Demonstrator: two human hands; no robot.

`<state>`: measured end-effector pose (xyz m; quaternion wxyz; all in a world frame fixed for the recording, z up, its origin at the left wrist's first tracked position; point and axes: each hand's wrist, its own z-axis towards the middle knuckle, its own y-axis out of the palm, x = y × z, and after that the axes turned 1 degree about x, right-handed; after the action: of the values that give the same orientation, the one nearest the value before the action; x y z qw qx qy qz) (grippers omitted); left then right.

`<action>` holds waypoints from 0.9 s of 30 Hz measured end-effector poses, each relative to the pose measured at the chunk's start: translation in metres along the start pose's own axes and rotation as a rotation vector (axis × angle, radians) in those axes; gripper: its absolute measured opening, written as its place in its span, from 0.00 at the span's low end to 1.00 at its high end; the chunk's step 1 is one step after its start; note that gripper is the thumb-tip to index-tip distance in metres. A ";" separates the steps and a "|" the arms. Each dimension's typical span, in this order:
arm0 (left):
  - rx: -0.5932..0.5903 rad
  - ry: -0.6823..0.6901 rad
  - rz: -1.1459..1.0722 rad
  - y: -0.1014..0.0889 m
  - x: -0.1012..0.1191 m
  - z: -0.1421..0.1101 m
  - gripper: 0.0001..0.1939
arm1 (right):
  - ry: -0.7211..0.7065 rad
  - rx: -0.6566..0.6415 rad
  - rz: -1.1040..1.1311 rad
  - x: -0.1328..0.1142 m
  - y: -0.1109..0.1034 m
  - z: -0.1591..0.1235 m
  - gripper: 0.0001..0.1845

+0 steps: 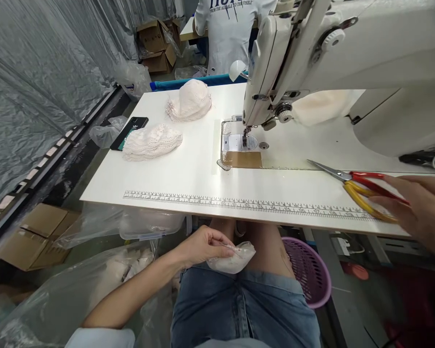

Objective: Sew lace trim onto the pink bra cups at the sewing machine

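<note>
At the far left, a cardboard box (pixel 36 237) stands beside a clear plastic bag (pixel 63 290), which holds pale material I cannot make out fully. On the tabletop (pixel 199 174), a dark phone (pixel 139 123) lies partly under a lace-edged pile (pixel 152 142) of pale pieces, layered flat, and just beyond is a domed pile (pixel 192 100) of similar colour. Which pieces are finished and which are waiting, I cannot tell. Below the front edge, the left hand (pixel 206 246) has its fingers pinched on one small pale piece (pixel 232 263), held over the lap, apart from both piles. That piece seems partway through handling: it is out in the hand, not under the needle (pixel 245 139) of the sewing machine (pixel 266 63), and not laid on either pile. Whether it carries stitching already is too small to judge. Further right, a purple basket (pixel 328 285) stands below the tabletop; then scissors (pixel 348 177) lie with their tips pointing left, away from the piece, so they are not cutting it now. The right hand (pixel 418 205), slightly blurred, is at their red and yellow handles; whether its fingers grip or only touch them, I cannot tell.
</note>
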<state>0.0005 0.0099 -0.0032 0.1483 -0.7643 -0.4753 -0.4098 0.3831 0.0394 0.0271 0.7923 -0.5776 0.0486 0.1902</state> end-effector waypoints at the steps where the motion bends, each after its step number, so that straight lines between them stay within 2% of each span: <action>1: -0.006 0.001 0.006 0.001 -0.001 0.001 0.18 | -0.064 0.038 -0.048 -0.023 0.002 -0.007 0.19; 2: -0.017 0.002 0.014 0.002 -0.002 0.002 0.18 | -0.149 0.085 -0.017 -0.050 0.006 -0.015 0.17; 5: -0.064 0.022 0.035 0.009 -0.002 0.006 0.16 | -0.274 -0.324 0.350 -0.125 0.027 -0.036 0.16; 6: -0.075 0.034 0.041 0.012 -0.002 0.007 0.15 | -0.271 -0.435 0.438 -0.142 0.037 -0.040 0.18; 8: -0.085 0.053 0.056 0.016 0.000 0.007 0.15 | -0.168 -0.583 0.533 -0.161 0.057 -0.044 0.15; 12: -0.071 0.017 0.035 0.015 -0.002 0.002 0.15 | 0.091 -0.775 0.745 -0.156 0.082 -0.042 0.16; 15: -0.077 -0.012 0.032 0.010 -0.006 0.000 0.18 | 0.191 -0.875 0.983 -0.147 0.084 -0.039 0.17; 18: -0.085 -0.002 0.082 0.009 -0.009 0.000 0.17 | 0.278 -0.946 1.096 -0.143 0.080 -0.038 0.19; 22: -0.123 0.069 0.201 0.011 -0.006 0.001 0.15 | 0.293 -1.012 1.100 -0.142 0.077 -0.038 0.17; 27: -0.108 0.156 0.334 0.014 -0.003 -0.002 0.12 | 0.251 -1.013 1.142 -0.145 0.081 -0.037 0.15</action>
<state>0.0109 -0.0005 -0.0024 0.2094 -0.8052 -0.3062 -0.4627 0.2252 -0.0094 -0.0147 0.1988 -0.7723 0.3356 0.5014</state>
